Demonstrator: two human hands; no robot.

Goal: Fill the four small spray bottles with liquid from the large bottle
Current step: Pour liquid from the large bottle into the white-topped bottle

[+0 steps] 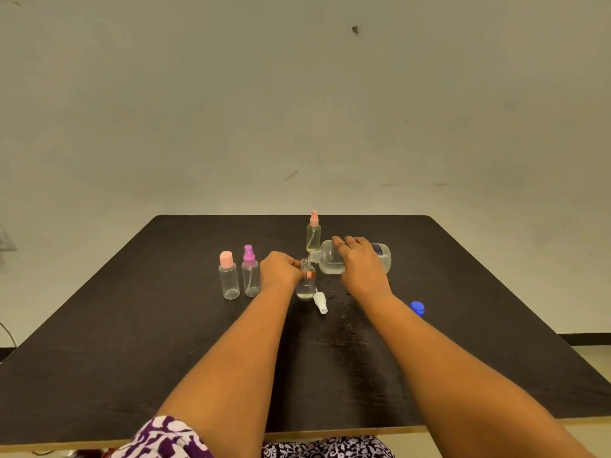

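Observation:
My right hand grips the large clear bottle, tipped on its side with its neck pointing left over the mouth of a small open bottle. My left hand holds that small bottle upright on the table; some clear liquid sits in its bottom. Its white spray top lies on the table just to its right. Behind stands a small bottle with a peach sprayer, holding yellowish liquid. To the left stand a pink-capped bottle and a purple-sprayer bottle, both looking empty.
The large bottle's blue cap lies on the dark table to the right of my right forearm. A pale wall rises behind the table's far edge. Patterned purple-and-white cloth shows at the near edge.

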